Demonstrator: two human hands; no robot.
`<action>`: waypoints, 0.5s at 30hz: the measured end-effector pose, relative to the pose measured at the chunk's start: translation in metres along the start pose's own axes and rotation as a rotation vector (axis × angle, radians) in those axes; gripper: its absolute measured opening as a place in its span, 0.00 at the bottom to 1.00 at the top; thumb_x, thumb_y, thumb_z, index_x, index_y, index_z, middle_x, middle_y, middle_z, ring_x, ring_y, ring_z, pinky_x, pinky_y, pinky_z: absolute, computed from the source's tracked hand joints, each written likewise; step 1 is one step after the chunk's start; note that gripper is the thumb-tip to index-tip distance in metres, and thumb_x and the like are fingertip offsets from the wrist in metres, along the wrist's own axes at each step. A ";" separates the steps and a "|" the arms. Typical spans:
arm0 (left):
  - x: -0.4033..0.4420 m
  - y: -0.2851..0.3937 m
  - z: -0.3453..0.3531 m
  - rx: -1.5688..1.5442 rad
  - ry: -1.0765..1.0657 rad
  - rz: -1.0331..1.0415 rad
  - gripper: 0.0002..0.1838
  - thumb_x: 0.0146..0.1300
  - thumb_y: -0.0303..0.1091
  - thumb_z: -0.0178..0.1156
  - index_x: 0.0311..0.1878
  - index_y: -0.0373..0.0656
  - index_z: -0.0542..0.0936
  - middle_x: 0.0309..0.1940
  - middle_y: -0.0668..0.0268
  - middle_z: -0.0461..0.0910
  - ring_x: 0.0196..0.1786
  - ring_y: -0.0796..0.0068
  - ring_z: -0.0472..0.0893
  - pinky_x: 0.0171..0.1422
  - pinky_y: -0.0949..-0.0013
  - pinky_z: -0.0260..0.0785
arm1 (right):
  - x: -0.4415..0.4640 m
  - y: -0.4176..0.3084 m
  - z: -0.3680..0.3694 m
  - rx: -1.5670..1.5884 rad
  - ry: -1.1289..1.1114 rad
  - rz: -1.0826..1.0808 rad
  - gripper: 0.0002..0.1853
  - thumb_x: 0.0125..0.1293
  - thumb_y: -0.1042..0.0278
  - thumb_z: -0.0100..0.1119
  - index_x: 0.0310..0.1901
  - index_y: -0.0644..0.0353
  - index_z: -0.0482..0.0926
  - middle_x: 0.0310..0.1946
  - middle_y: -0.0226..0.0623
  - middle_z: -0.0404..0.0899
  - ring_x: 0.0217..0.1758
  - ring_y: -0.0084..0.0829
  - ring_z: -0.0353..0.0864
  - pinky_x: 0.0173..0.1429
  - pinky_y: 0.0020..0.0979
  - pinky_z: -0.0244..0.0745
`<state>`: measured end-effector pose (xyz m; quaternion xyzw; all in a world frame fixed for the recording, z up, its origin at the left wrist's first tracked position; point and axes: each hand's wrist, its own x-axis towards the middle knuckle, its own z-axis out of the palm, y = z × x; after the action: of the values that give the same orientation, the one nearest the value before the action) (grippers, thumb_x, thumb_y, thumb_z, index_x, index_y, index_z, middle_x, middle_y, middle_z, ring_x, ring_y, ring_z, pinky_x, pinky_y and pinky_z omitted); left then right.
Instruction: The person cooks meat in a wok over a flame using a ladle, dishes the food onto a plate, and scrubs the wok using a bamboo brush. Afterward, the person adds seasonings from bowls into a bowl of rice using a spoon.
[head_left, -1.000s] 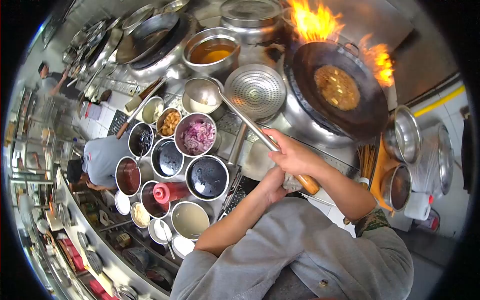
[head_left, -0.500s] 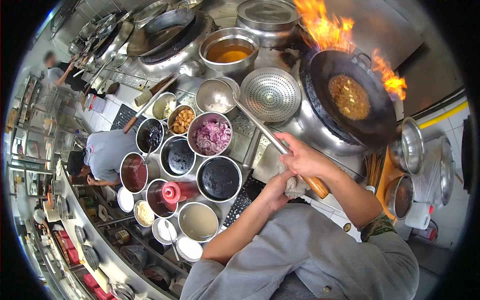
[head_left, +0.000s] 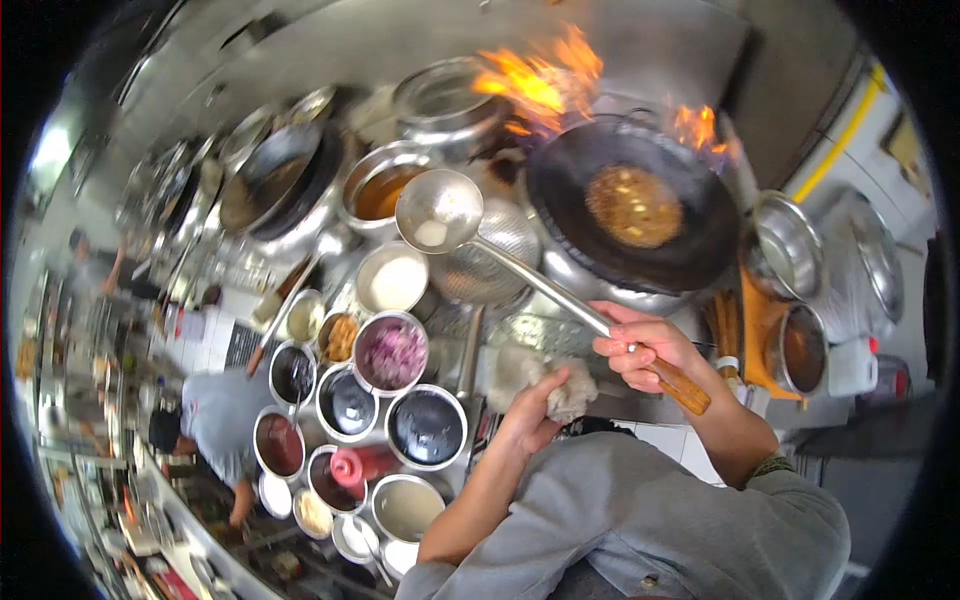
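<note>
The ladle (head_left: pixel 440 208) hides part of the perforated strainer (head_left: pixel 478 278) and one side of the pot of amber liquid (head_left: pixel 385 155). The right hand (head_left: pixel 645 350) is wrapped round the ladle's handle near its wooden end; the left hand (head_left: pixel 540 405) clasps a crumpled cloth (head_left: pixel 574 392), its fingers partly unseen. Blur leaves the food (head_left: pixel 635 205) in the wok (head_left: pixel 695 240) unclear. Flames (head_left: pixel 545 90) rise beyond its rim. A red squeeze bottle (head_left: pixel 368 463) blocks part of a sauce pot (head_left: pixel 330 482), below purple onion slices (head_left: pixel 395 352).
</note>
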<state>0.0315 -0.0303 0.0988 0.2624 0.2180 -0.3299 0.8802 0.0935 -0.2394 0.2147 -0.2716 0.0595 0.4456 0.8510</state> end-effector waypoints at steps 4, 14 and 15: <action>0.021 0.008 0.027 0.044 -0.015 0.004 0.29 0.74 0.55 0.56 0.63 0.38 0.74 0.53 0.57 0.82 0.53 0.62 0.83 0.56 0.59 0.78 | -0.074 -0.034 0.005 -0.303 0.246 -0.228 0.28 0.72 0.74 0.52 0.71 0.51 0.60 0.31 0.27 0.69 0.20 0.12 0.66 0.17 0.20 0.63; 0.084 0.009 0.112 0.133 -0.001 0.053 0.37 0.76 0.66 0.39 0.69 0.42 0.67 0.63 0.58 0.76 0.64 0.57 0.77 0.69 0.48 0.69 | -0.119 -0.093 -0.105 -1.619 0.946 -0.264 0.32 0.69 0.73 0.52 0.74 0.57 0.56 0.41 0.52 0.79 0.40 0.42 0.82 0.44 0.39 0.77; 0.088 0.007 0.117 0.140 -0.007 0.060 0.37 0.76 0.66 0.39 0.69 0.42 0.67 0.63 0.58 0.76 0.64 0.57 0.77 0.68 0.48 0.69 | -0.122 -0.091 -0.118 -1.769 0.970 -0.357 0.32 0.69 0.72 0.52 0.74 0.58 0.56 0.45 0.58 0.80 0.46 0.48 0.83 0.50 0.41 0.77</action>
<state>0.1215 -0.1382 0.1417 0.3285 0.1835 -0.3189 0.8699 0.1100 -0.4302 0.1940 -0.9580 0.0059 0.0388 0.2840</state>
